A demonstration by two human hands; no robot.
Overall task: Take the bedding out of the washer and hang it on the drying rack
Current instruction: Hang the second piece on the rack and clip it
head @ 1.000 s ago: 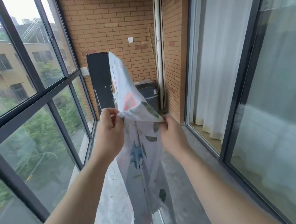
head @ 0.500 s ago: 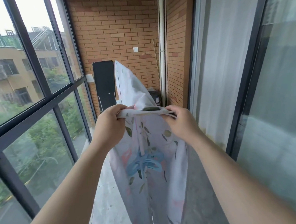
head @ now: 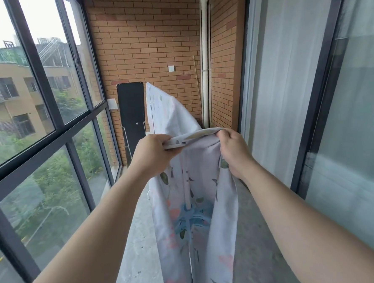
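Bedding (head: 197, 223) edge, left hand (head: 152, 157), right hand (head: 235, 154) gripping

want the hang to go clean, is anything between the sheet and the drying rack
Nothing visible does. The left hand and right hand grip the sheet directly by its folded edge, and it already drapes over the rack, hiding most of it.

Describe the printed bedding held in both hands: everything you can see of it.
The bedding is thin, pale lilac-white cloth printed with green leaves, pink blotches and a blue flower-like motif. It looks limp and creased. The left hand and right hand each grip its bunched top edge, stretched level between them, and the cloth hangs from there past the bottom of the frame. Behind the hands another part rises to a peak before the brick wall. What holds it up is hidden.
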